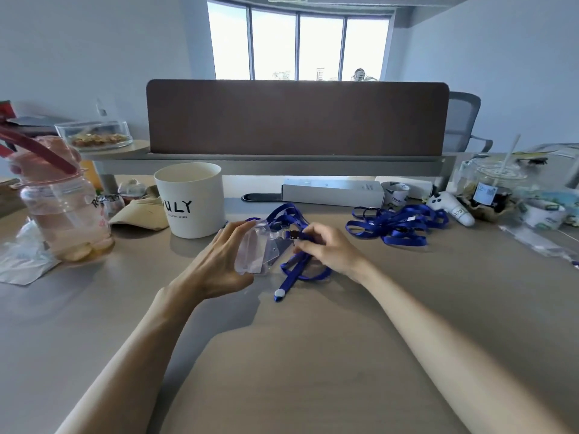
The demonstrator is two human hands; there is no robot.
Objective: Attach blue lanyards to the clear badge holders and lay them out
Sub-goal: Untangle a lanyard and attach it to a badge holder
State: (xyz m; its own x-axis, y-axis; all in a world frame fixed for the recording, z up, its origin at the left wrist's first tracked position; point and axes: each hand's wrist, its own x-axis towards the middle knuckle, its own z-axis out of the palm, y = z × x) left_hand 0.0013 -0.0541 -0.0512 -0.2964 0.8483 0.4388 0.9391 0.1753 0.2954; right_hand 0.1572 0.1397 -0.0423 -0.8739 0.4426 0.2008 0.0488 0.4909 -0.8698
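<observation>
The clear badge holder (257, 252) sits just above the desk (313, 355) at the centre of the frame, tilted, with its slotted top edge toward the right. The left hand (219, 261) grips it: fingers curl over the upper edge and the thumb supports the lower edge. The right hand (326, 245) pinches the blue lanyard (301, 270) just behind its metal clip (289, 234). The clip meets the top edge of the holder — whether it is already engaged in the slot cannot be told from this view. The strap loops down below the right hand onto the desk, and its free end lies below the holder.

Beyond the hands, upper right of centre, a pile of lanyards (398, 225) lies tangled on the desk, well apart from the holder. A white cup (192, 202) stands upright just upper left of the left hand. A pink bottle (62, 208) stands at the left edge of the frame. A white box (332, 191) lies along the foot of the brown divider panel (297, 117) — behind the lanyards. A plush toy (451, 206) lies to the right of the pile.
</observation>
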